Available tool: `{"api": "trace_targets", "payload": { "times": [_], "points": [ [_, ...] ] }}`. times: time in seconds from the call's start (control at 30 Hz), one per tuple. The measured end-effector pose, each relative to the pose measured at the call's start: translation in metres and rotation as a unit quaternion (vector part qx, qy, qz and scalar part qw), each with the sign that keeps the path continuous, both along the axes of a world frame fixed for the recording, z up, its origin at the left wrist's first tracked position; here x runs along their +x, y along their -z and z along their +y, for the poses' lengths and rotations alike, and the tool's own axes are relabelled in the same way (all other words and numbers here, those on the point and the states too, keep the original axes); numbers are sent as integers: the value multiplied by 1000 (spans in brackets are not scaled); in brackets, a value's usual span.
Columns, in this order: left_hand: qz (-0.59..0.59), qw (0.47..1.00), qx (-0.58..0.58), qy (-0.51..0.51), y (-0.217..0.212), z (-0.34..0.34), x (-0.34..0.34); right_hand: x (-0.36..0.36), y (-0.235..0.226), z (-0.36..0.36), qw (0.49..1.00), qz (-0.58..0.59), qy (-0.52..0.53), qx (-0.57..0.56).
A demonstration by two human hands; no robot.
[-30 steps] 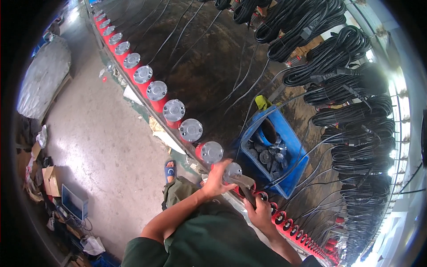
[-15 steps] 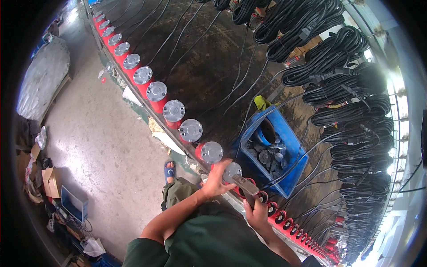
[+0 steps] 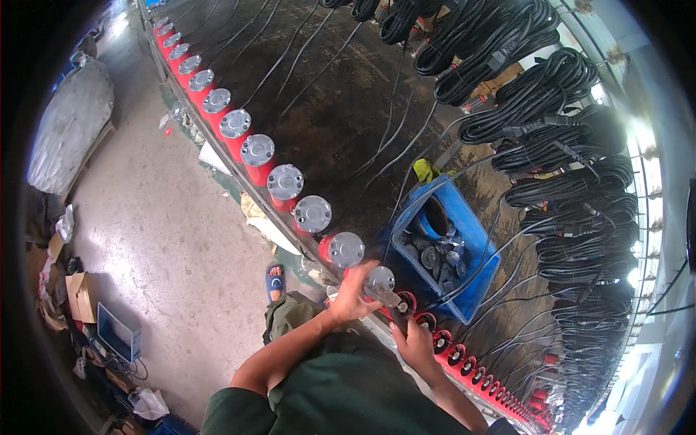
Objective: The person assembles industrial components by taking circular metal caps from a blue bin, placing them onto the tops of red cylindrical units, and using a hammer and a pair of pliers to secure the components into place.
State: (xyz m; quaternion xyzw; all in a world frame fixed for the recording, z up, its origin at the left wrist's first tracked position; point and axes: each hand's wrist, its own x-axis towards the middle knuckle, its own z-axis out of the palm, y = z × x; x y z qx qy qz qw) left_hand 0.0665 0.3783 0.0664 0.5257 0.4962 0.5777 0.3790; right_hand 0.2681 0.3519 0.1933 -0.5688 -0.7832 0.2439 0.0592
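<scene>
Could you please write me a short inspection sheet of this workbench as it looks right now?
Surface: long dark bench, worn.
Job's things: row of red cylinders with grey metal caps along the bench edge; uncapped red cylinders to the right.
Clutter: blue bin of grey metal parts.
Hands: left hand on the grey cap; right hand grips a dark tool.
Cables: black coiled cables piled behind, leads crossing the bench.
Surroundings: concrete floor, cardboard boxes, blue sandal.

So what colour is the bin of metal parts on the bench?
Blue: the bin shows clearly in the head view, just beyond the right hand.
</scene>
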Motion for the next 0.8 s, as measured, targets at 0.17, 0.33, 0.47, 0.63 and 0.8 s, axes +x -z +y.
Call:
{"api": "trace_targets", "payload": {
  "times": [0.17,0.33,0.47,0.63,0.8],
  "points": [
    [56,998,12,-20,9,-4,-4,-16,-40,6,997,72,-37,14],
    [75,996,26,-32,8,2,-6,-16,-20,12,999,47,-22,14],
    [86,994,48,-48,14,3,-7,-18,-41,17,999,25,-22,-32],
    [90,994,45,-44,11,2,-7,-18,-48,14,996,76,16,-36],
    [90,991,81,-60,14,7,-5,-6,-22,28,998,-13,-30,-54]
  ]
}}
